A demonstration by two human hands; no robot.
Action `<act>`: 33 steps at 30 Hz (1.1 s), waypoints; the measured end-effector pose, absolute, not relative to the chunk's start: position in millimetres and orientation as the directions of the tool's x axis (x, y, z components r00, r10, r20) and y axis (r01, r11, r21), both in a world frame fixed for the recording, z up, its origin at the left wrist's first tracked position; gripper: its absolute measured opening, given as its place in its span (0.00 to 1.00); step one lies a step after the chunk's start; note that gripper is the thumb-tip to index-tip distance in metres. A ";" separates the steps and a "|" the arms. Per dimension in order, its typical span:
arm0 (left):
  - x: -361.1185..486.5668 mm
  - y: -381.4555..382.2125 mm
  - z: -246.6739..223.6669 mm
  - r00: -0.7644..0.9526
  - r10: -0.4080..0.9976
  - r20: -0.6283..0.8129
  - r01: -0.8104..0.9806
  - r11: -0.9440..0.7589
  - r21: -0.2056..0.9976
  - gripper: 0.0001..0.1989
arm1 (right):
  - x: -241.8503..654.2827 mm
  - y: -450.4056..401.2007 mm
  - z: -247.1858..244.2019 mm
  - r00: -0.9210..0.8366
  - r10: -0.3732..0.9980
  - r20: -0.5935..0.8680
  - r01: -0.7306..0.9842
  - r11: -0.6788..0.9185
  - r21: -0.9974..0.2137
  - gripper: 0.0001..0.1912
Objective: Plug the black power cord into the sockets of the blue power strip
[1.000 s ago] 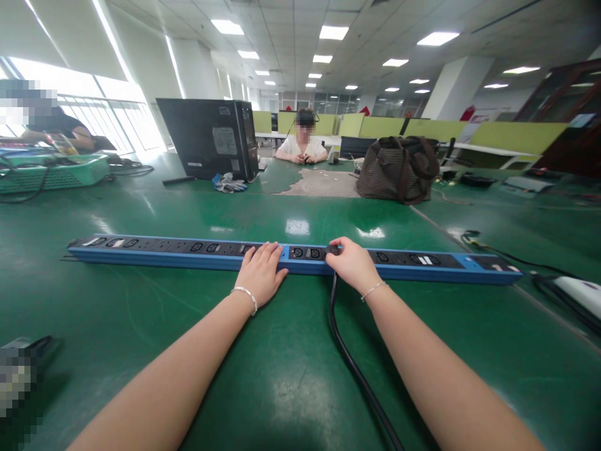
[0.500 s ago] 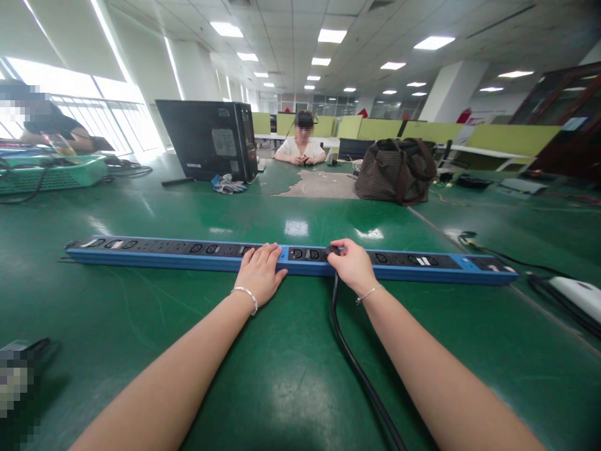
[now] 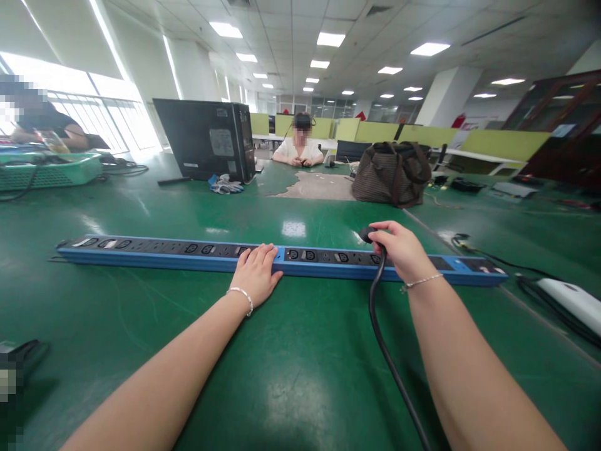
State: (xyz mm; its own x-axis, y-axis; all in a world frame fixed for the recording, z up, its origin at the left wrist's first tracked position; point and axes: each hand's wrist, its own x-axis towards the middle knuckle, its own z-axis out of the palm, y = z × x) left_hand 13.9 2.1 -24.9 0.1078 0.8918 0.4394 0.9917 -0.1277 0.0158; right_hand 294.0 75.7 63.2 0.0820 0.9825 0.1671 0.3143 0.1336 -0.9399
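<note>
A long blue power strip [image 3: 154, 254] with a row of black sockets lies crosswise on the green table [image 3: 291, 351]. My left hand [image 3: 256, 269] grips it near the middle, fingers across the top and thumb along the front side. Above the strip, right of its middle, my right hand [image 3: 404, 247] pinches a black plug [image 3: 367, 235] between thumb and fingers. The plug is clear of the sockets. Its thick black cord [image 3: 382, 332] hangs down over the strip's front and runs toward me. My right hand hides some of the sockets behind it.
A black computer case [image 3: 201, 138], grey-blue gloves [image 3: 225, 184] and a brown bag [image 3: 392, 175] stand or lie farther back. At left is a green basket [image 3: 70, 170]; at right, a white device [image 3: 570, 297] with cables. One person [image 3: 298, 147] sits opposite, another [image 3: 51, 125] at far left.
The plug has come up out of the strip's socket row and moved right with my right hand, its cord following. My left hand stays on the strip.
</note>
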 end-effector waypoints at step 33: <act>12.1 1.4 -26.4 0.122 0.885 0.449 0.991 -0.130 -0.013 0.25 | 365.6 93.9 40.1 0.007 0.992 0.129 0.989 0.013 -0.149 0.11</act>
